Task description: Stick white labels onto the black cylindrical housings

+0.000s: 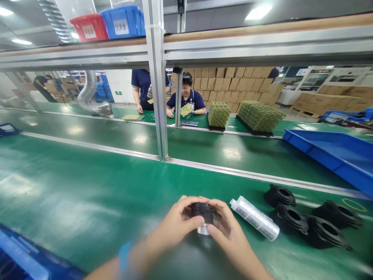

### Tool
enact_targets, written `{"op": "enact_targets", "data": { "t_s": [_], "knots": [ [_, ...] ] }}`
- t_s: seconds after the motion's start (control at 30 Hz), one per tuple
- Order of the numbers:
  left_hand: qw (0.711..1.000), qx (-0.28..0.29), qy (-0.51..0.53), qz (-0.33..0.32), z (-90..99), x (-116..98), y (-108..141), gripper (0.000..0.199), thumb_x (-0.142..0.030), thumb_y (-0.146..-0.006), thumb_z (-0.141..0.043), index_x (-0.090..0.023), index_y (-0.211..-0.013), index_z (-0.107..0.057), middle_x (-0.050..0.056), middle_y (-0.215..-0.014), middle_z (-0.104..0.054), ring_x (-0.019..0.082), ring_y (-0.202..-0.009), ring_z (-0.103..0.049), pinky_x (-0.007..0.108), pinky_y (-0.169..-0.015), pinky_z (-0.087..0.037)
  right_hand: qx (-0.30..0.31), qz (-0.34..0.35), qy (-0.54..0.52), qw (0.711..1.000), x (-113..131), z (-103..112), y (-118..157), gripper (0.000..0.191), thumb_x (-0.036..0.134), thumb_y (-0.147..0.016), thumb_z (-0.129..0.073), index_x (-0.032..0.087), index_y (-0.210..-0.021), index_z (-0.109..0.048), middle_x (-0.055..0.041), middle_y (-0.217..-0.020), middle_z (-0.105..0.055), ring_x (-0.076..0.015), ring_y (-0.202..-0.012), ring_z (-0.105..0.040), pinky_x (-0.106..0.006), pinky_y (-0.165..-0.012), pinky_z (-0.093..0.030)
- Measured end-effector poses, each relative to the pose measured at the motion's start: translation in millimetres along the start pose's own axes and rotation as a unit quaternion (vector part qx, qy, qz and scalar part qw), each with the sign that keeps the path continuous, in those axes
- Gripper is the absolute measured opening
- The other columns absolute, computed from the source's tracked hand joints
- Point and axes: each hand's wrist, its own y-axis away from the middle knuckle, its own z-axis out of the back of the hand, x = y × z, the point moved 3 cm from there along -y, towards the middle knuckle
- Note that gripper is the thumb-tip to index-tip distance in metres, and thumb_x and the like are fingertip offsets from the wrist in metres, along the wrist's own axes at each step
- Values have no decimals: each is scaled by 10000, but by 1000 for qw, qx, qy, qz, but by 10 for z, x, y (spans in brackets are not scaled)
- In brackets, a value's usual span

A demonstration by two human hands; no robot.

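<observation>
Between my two hands, low in the middle of the head view, is a small black cylindrical housing (202, 212) with a white label near its lower end. My left hand (182, 219) wraps its left side, thumb across the front. From the right, my right hand (225, 225) closes round it, thumb by the label. The fingertips meet over its top, which they partly hide. A white printed cartridge (256, 218) lies on the green bench just right of my right hand. Beyond it sit several black ring-shaped parts (291, 218) with round openings.
A blue tray (329, 149) stands at the right, a yellow ring (354, 205) near it. A metal post (157, 85) rises ahead. Across the bench, co-workers (188, 97) handle yellow-green perforated sheets, beside stacks of them (218, 114). A blue crate (23, 252) occupies the lower left.
</observation>
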Motion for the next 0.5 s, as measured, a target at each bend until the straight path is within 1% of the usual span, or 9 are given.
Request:
{"op": "enact_targets", "data": {
  "t_s": [0.13, 0.3, 0.4, 0.5],
  "knots": [
    [1000, -7, -13, 14, -6, 52, 9, 394, -323, -829, -699, -260, -1213, -635, 90, -1246, -567, 262, -1160, -544, 395, -988, -445, -1, -8, 3, 1000, 3, -19, 12, 371, 406, -965, -583, 319, -1302, -453, -75, -1443, -434, -259, -1324, -441, -403, -1068, -436],
    [999, -8, 29, 31, -36, 2, 16, 407, -334, -849, -679, -229, -1235, -597, 87, -1264, -603, 255, -1169, -548, 390, -1019, -422, -10, 0, -1, 1000, 76, -18, 22, 378, 410, -966, -573, 310, -1322, -490, -79, -1441, -455, -279, -1318, -449, -412, -1055, -452],
    [998, -10, 51, 37, -62, -42, 35, 486, -350, -834, -690, -220, -1283, -557, 95, -1306, -584, 264, -1197, -536, 385, -1020, -423, -25, 2, -8, 1000, 89, -17, 40, 383, 388, -964, -585, 319, -1329, -491, -77, -1454, -439, -286, -1303, -465, -420, -1030, -477],
    [996, 7, 76, 43, -103, -69, 62, 593, -355, -809, -704, -210, -1344, -493, 112, -1359, -549, 274, -1233, -519, 385, -1033, -419, -42, 10, 14, 999, 84, -27, 70, 391, 357, -955, -600, 326, -1329, -493, -69, -1448, -438, -283, -1292, -473, -416, -1025, -483]
  ]
}}
